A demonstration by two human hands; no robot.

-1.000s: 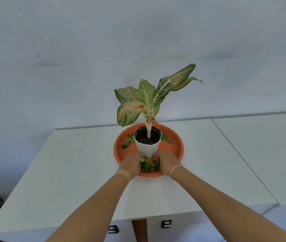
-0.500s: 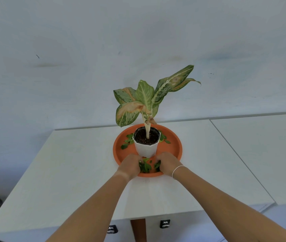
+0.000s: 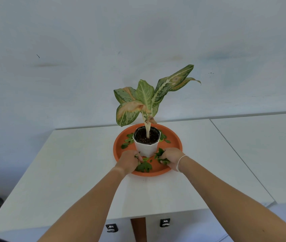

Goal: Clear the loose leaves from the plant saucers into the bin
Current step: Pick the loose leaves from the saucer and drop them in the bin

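A: Left side?
B: Left hand (image 3: pixel 128 160) in saucer (image 3: pixel 173 138), fingers curled onto leaves (image 3: pixel 144 166) at near rim.
A: Right?
B: Pot (image 3: pixel 146 147) stands centre. Right hand (image 3: pixel 171 158) grips a leaf clump (image 3: pixel 159 153); more loose ones lie far.

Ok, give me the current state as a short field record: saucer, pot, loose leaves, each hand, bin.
saucer: orange saucer on white table
pot: white pot upright in the saucer, plant in it
loose leaves: small green leaves left of the pot, more at right and front
left hand: gathering leaves at front
right hand: grip closed on a bunch of leaves
bin: not in view
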